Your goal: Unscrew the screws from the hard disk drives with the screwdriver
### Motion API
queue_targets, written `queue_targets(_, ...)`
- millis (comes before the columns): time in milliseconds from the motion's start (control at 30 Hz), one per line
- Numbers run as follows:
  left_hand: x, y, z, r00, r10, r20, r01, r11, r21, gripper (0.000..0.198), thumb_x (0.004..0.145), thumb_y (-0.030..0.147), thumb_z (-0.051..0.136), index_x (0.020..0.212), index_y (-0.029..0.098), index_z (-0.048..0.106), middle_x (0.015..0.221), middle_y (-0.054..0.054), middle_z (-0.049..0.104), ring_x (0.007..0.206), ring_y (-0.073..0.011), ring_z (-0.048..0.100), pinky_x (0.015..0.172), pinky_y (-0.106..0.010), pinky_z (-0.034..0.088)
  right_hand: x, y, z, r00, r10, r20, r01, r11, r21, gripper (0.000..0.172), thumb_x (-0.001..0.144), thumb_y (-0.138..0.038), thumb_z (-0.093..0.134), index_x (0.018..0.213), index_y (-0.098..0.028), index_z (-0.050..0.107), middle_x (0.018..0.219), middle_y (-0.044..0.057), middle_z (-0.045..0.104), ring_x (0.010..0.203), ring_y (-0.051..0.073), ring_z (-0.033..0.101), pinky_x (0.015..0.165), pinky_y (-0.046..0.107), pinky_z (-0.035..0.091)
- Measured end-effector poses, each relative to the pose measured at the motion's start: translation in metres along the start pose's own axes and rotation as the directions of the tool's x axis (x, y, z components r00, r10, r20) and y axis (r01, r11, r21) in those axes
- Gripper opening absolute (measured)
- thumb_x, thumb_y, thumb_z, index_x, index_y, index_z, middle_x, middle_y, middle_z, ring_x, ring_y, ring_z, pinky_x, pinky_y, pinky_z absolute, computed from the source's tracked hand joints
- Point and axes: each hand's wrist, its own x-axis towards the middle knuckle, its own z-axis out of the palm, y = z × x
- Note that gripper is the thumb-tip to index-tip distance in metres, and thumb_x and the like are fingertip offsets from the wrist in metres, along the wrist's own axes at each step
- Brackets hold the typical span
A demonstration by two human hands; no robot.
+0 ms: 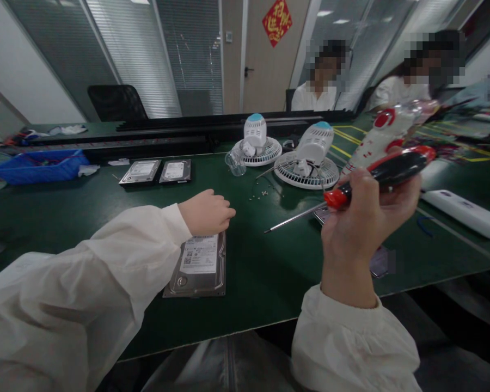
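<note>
In my right hand [361, 228] is a screwdriver [386, 170] with a black and red handle, my fingers wrapped round it. Its bare metal shaft slants down to the left, the tip above the green table. A hard drive [200, 267] with a white label lies in front of me. Over its far end is my left hand [208, 212], fingers curled together; whether they pinch something or touch the drive is hidden. Several small screws [264, 193] lie scattered beyond my left hand. A phone-like object [379, 261] lies partly behind my right wrist.
Two more hard drives [140, 171] lie at the back left, near a blue bin [41, 166]. Two small white fans [308, 169] rest face down, beside a clear cup [236, 163]. A white power strip [467, 212] is at right. People sit across the table [261, 299].
</note>
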Motion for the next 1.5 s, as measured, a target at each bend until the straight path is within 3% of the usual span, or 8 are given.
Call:
queue_targets(267, 0.006, 0.01, -0.009, 0.994, 0.105, 0.01, -0.105, 0.98, 0.17, 0.014, 0.088, 0.02, 0.062, 0.087, 0.014, 0.075, 0.091, -0.013, 0.074, 0.085, -0.0258, 0.066, 0.077, -0.039, 0.037, -0.001, -0.002, 0.002, 1.0, -0.017, -0.013, 0.018, 0.999, 0.046, 0.037, 0.057, -0.017, 0.068, 0.093, -0.019, 0.059, 0.082, -0.006, 0.064, 0.053, 0.006, 0.054, 0.051, 0.024, 0.044)
queue_targets(433, 0.007, 0.016, -0.012, 0.992, 0.124, -0.005, -0.122, 0.978, 0.169, 0.005, 0.082, 0.018, 0.069, 0.082, 0.017, 0.074, 0.09, -0.012, 0.075, 0.085, -0.0255, 0.065, 0.081, -0.039, 0.036, -0.001, 0.0, 0.0, 1.0, -0.014, -0.016, 0.015, 0.998, 0.067, 0.042, 0.057, -0.015, 0.068, 0.098, -0.018, 0.062, 0.083, -0.005, 0.065, 0.057, 0.006, 0.054, 0.056, 0.024, 0.047)
queue_targets(600, 0.008, 0.014, -0.014, 0.991, 0.133, 0.02, -0.135, 0.98, 0.143, 0.018, 0.09, 0.023, 0.061, 0.082, 0.015, 0.075, 0.089, -0.013, 0.075, 0.083, -0.0252, 0.066, 0.079, -0.039, 0.037, 0.001, 0.001, -0.002, 1.0, -0.002, -0.007, 0.002, 1.0, 0.021, 0.041, 0.057, -0.019, 0.068, 0.098, -0.021, 0.061, 0.085, -0.005, 0.062, 0.059, 0.006, 0.053, 0.059, 0.025, 0.05)
queue_targets(733, 0.019, -0.006, -0.012, 0.999, 0.054, 0.003, -0.054, 0.999, -0.004, 0.028, 0.093, 0.022, 0.051, 0.079, 0.014, 0.073, 0.087, -0.011, 0.074, 0.083, -0.0235, 0.067, 0.076, -0.035, 0.039, 0.001, 0.0, -0.002, 1.0, -0.01, -0.016, 0.01, 1.0, 0.022, 0.036, 0.057, -0.019, 0.068, 0.092, -0.021, 0.061, 0.08, -0.006, 0.062, 0.057, 0.006, 0.053, 0.057, 0.024, 0.049)
queue_targets(933, 0.059, -0.047, -0.002, 0.989, -0.033, 0.146, 0.086, 0.924, -0.373, 0.028, 0.095, 0.033, 0.053, 0.099, 0.014, 0.073, 0.099, -0.008, 0.075, 0.079, -0.0169, 0.065, 0.072, -0.027, 0.043, 0.001, 0.001, -0.001, 0.999, 0.006, -0.034, -0.005, 1.0, 0.029, 0.035, 0.058, -0.018, 0.07, 0.091, -0.02, 0.06, 0.073, -0.009, 0.061, 0.053, 0.006, 0.054, 0.051, 0.022, 0.047)
queue_targets(1100, 0.09, -0.058, 0.02, 0.998, -0.051, 0.025, 0.055, 0.775, -0.629, 0.03, 0.092, 0.031, 0.058, 0.107, 0.009, 0.073, 0.101, -0.009, 0.076, 0.083, -0.0165, 0.066, 0.082, -0.028, 0.049, 0.001, 0.0, -0.002, 1.0, 0.001, -0.01, -0.001, 1.0, 0.031, 0.034, 0.06, -0.018, 0.069, 0.092, -0.02, 0.059, 0.067, -0.01, 0.059, 0.047, 0.007, 0.051, 0.046, 0.022, 0.044)
queue_targets(1300, 0.104, -0.056, 0.047, 0.987, -0.132, -0.089, 0.032, 0.715, -0.698, 0.025, 0.089, 0.027, 0.062, 0.103, 0.012, 0.077, 0.102, -0.009, 0.079, 0.093, -0.0185, 0.07, 0.09, -0.03, 0.052, 0.0, -0.001, 0.0, 1.0, -0.008, -0.026, 0.009, 0.999, 0.048, 0.036, 0.058, -0.016, 0.068, 0.093, -0.018, 0.06, 0.069, -0.009, 0.061, 0.05, 0.006, 0.052, 0.048, 0.021, 0.044)
queue_targets(1500, 0.102, -0.053, 0.051, 0.973, -0.181, -0.141, 0.031, 0.714, -0.7, 0.025, 0.09, 0.027, 0.063, 0.104, 0.014, 0.08, 0.105, -0.008, 0.08, 0.101, -0.0204, 0.072, 0.095, -0.031, 0.054, 0.001, 0.001, -0.001, 1.0, -0.031, 0.0, 0.031, 0.999, 0.036, 0.032, 0.06, -0.017, 0.069, 0.091, -0.02, 0.063, 0.07, -0.007, 0.058, 0.052, 0.007, 0.051, 0.05, 0.022, 0.043)
